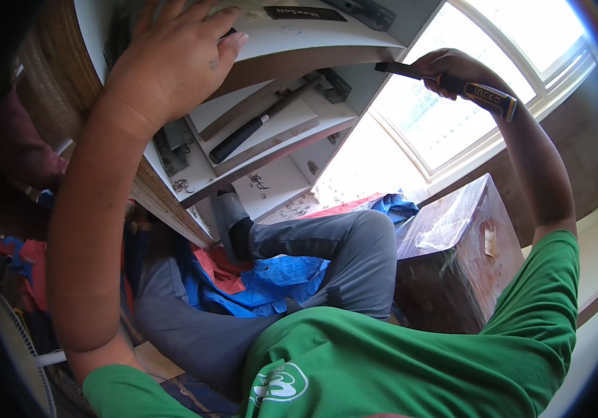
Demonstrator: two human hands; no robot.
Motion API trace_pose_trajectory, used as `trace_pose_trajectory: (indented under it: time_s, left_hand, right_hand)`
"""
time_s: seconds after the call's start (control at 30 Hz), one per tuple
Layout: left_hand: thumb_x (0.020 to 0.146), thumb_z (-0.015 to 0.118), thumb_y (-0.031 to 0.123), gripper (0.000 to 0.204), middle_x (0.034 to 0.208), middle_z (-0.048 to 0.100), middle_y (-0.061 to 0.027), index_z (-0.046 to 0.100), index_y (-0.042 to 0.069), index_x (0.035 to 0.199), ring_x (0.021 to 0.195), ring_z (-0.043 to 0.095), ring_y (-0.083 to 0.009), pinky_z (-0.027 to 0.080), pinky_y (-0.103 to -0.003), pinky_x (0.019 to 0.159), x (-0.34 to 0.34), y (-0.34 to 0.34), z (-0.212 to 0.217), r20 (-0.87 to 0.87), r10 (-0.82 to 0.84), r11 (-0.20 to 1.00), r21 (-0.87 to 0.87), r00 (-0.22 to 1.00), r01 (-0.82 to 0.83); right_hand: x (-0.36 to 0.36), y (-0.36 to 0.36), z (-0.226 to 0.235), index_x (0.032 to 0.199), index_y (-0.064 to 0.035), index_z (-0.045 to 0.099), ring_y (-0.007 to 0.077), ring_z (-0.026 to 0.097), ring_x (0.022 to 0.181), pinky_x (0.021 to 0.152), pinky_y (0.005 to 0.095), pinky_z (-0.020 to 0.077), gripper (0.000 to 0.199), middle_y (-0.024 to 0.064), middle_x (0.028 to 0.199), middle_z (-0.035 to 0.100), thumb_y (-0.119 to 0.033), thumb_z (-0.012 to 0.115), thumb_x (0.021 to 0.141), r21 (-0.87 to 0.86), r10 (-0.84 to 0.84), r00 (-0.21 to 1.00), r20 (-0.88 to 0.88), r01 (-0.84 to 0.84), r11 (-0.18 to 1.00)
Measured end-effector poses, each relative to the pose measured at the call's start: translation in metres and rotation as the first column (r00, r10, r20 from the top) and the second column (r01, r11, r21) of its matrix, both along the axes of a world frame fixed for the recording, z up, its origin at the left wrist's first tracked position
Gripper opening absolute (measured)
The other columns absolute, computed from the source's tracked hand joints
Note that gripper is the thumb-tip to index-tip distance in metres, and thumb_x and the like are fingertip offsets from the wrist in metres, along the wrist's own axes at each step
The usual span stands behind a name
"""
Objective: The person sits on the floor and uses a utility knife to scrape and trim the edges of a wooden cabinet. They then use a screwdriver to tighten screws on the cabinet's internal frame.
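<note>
My left hand (180,59) is raised to the upper shelf of a white cabinet (299,35) with brown edging. Its fingers are spread against the shelf, and a small dark bit shows beside the thumb. Up at the right, in front of the window, my right hand (449,73) is closed around a hand tool with a black and orange handle (491,99). The tool's dark, flat front part points left toward the cabinet's edge; its exact kind is unclear. On the shelf below lies another tool with a black handle (238,141).
Wood strips (278,143) and loose metal bits (257,182) sit on the lower shelves. A plastic-wrapped brown box (452,258) stands at the right, below a bright window (424,132). Blue and red sheeting (278,282) lies beside my legs. A fan (17,348) is at the left edge, near another person's sleeve (31,139).
</note>
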State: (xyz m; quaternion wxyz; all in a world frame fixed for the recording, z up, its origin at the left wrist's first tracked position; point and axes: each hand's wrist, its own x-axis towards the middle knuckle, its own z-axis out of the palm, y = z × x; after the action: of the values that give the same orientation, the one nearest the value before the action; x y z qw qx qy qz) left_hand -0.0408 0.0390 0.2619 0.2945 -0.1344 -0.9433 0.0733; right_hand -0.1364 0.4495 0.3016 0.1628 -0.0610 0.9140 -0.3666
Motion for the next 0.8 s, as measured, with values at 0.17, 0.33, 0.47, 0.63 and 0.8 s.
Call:
trace_pose_trajectory:
  time_s: [0.17, 0.33, 0.47, 0.63, 0.8]
  left_hand:
    - [0.102, 0.038, 0.035, 0.052, 0.151, 0.043, -0.0209, 0.053, 0.001, 0.139, 0.147, 0.027, -0.0351, 0.014, -0.053, 0.123, 0.006, -0.002, 0.000, 0.036, -0.113, 0.986, 0.129, 0.993, 0.108]
    - [0.100, 0.041, 0.034, 0.051, 0.149, 0.045, -0.0212, 0.056, 0.000, 0.136, 0.145, 0.030, -0.0361, 0.016, -0.056, 0.121, -0.008, -0.013, -0.007, -0.035, -0.158, 0.984, 0.074, 0.987, 0.160]
    - [0.099, 0.042, 0.033, 0.051, 0.148, 0.046, -0.0215, 0.056, 0.000, 0.136, 0.144, 0.031, -0.0363, 0.017, -0.056, 0.121, -0.021, -0.018, -0.011, -0.089, -0.217, 0.974, 0.044, 0.972, 0.221]
    - [0.100, 0.041, 0.033, 0.052, 0.148, 0.046, -0.0220, 0.054, 0.000, 0.137, 0.145, 0.030, -0.0362, 0.016, -0.056, 0.121, -0.017, -0.016, -0.008, -0.140, -0.207, 0.978, -0.016, 0.968, 0.207]
    - [0.100, 0.041, 0.033, 0.051, 0.150, 0.043, -0.0219, 0.053, 0.001, 0.139, 0.146, 0.029, -0.0361, 0.015, -0.054, 0.122, -0.008, -0.011, -0.011, -0.013, -0.141, 0.984, 0.109, 0.990, 0.142]
  right_hand:
    - [-0.013, 0.007, 0.001, 0.110, 0.0085, 0.064, 0.0084, 0.058, 0.045, 0.039, 0.0189, 0.0465, 0.027, 0.0058, 0.067, 0.062, -0.013, 0.054, 0.097, -0.126, 0.039, 0.997, 0.071, -0.029, 0.992]
    - [-0.024, 0.016, -0.002, 0.107, 0.0077, 0.064, 0.0057, 0.057, 0.046, 0.040, 0.0166, 0.0454, 0.025, 0.0045, 0.069, 0.062, -0.012, 0.054, 0.097, -0.137, 0.041, 0.996, 0.079, -0.030, 0.990]
    - [-0.028, 0.015, 0.000, 0.103, 0.0065, 0.065, 0.0061, 0.058, 0.046, 0.041, 0.0172, 0.0477, 0.023, 0.0058, 0.068, 0.062, -0.012, 0.054, 0.098, -0.119, 0.032, 0.996, 0.079, -0.022, 0.993]
    - [-0.007, -0.007, -0.012, 0.099, 0.0036, 0.065, 0.0101, 0.063, 0.053, 0.045, 0.0196, 0.0531, 0.021, 0.0092, 0.072, 0.065, -0.015, 0.055, 0.099, -0.092, 0.403, 0.877, -0.262, -0.439, 0.894]
    - [0.024, -0.056, -0.027, 0.100, 0.0033, 0.063, 0.0140, 0.064, 0.054, 0.044, 0.0234, 0.0529, 0.016, 0.0116, 0.070, 0.065, -0.011, 0.059, 0.093, -0.157, 0.024, 0.957, -0.290, -0.073, 0.985]
